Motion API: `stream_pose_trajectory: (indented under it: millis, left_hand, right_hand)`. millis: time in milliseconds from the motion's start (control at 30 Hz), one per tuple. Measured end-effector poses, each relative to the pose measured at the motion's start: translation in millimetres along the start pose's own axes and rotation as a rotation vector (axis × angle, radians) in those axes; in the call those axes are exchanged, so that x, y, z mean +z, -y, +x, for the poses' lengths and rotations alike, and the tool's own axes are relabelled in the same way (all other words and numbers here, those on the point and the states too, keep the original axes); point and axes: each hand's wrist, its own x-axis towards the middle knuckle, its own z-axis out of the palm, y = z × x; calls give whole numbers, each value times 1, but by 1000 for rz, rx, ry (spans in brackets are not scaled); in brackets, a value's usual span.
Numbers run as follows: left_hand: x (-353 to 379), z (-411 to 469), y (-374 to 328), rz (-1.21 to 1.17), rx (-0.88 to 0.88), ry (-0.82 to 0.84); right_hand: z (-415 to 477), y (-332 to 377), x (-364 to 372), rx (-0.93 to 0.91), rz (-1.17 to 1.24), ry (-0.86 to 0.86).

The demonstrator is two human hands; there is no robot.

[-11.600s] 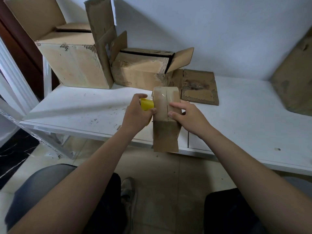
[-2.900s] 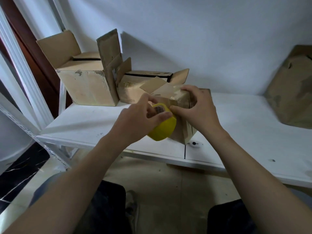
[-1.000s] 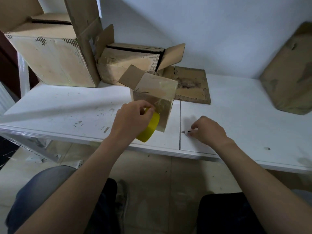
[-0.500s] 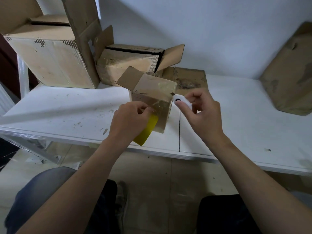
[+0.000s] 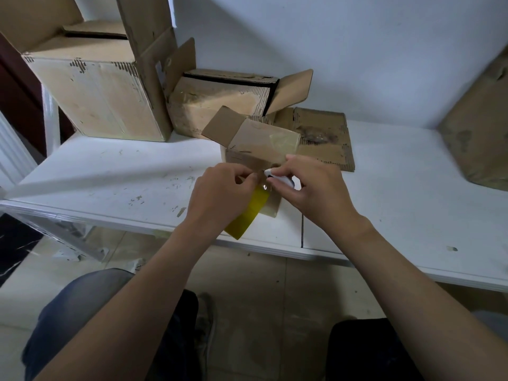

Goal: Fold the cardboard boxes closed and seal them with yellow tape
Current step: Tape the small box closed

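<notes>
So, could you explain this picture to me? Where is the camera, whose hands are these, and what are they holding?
There is no machine here. A person wears the camera on the head, so it looks down at their two arms. The left hand holds a yellow tape roll; the right hand pinches a small white tool at the tape. Both work at a small box on the white table. Behind stand a big open box and a lower open box, with flat cardboard beside.

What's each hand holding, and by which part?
Left hand grips the yellow tape roll by its upper rim; right hand pinches a small white tool mid-body, tip exposed.
</notes>
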Motion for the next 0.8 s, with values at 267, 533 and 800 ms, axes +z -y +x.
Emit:
stream_pose_trajectory:
  millis: [267, 533, 800]
  left_hand:
    - [-4, 2, 8, 43, -47, -33]
    - [-1, -4, 19, 50, -98, 52]
    - [0, -11, 20, 57, -129, 84]
  right_hand:
    - [-7, -14, -6, -86, -115, 261]
    - [-35, -45, -16, 36, 10, 220]
    - [-69, -84, 2, 560, 4, 437]
